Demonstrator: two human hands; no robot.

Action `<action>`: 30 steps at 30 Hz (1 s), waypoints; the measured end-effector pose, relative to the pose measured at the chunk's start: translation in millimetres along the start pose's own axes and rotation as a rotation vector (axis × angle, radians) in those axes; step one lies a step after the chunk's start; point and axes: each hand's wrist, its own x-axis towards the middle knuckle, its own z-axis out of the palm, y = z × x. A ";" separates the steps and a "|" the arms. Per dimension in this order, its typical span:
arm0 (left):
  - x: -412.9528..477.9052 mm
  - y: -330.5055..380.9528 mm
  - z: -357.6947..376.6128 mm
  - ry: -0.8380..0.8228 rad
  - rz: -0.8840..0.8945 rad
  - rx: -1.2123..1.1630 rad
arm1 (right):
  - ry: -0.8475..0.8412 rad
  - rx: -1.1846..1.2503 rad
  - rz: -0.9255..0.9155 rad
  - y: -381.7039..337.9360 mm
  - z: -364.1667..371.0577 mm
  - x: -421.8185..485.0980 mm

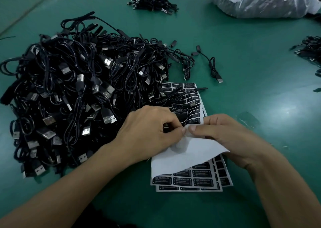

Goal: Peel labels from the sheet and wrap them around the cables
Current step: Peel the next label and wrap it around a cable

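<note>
I keep the label sheets (224, 179) stacked flat near the desk's (243, 62) near edge, straight in front of me, so both hands reach them without stretching. The top sheet (184, 156) is bent back on itself, its white backing up, because a sharp fold should make a label's edge spring free of the liner. My right hand (225, 137) pinches that folded edge between thumb and forefinger to hold the bend. My left hand (151, 128), fingers curled, pinches at the same fold, thumb tip almost touching the right thumb, to catch a lifting corner. Whether a label is already between those fingers I cannot tell. Something dark shows under them, too hidden to name.

The printed labels (182, 180) still fill the rows nearest me. The pile of cables (78, 92) sits toward the desk's left edge, spilling onto the far part of the sheets, so the next cable is just beside my left hand. A bagged lot (260, 0) waits at the far right corner.
</note>
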 end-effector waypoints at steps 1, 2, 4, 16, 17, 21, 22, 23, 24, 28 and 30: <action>0.1 -0.7 -0.1 -0.003 0.002 -0.014 | 0.019 -0.010 0.013 0.7 -0.7 0.4; 0.3 -1.2 -0.3 -0.007 0.005 -0.028 | 0.042 -0.020 0.030 0.6 -0.7 0.0; 0.5 -2.6 -0.1 -0.007 0.012 -0.060 | 0.086 -0.026 0.059 0.6 -0.8 -0.7; 4.9 -7.6 -10.9 0.277 -0.132 -0.473 | 0.401 -0.697 0.105 -5.6 -11.6 -11.4; 5.6 -7.8 -11.6 0.286 -0.142 -0.494 | 0.489 -0.771 0.078 -4.7 -13.0 -11.3; 6.9 -8.6 -13.3 0.292 -0.152 -0.558 | 0.557 -0.601 -0.148 -15.5 -10.0 -9.1; 6.9 -9.1 -14.1 0.294 -0.151 -0.579 | 0.487 -0.536 -0.176 -21.9 -6.9 -8.1; 6.9 -9.6 -15.1 0.292 -0.145 -0.594 | 0.433 -0.492 -0.188 -28.9 -3.6 -7.2; 6.8 -10.0 -16.1 0.288 -0.134 -0.598 | 0.406 -0.453 -0.194 -36.9 -0.5 -6.0; 6.7 -10.9 -18.0 0.330 -0.134 -0.607 | 0.333 -0.222 -0.192 -62.0 8.9 1.7; 7.1 -10.7 -17.4 0.347 -0.146 -0.575 | 0.239 -0.152 -0.151 -67.4 16.7 8.5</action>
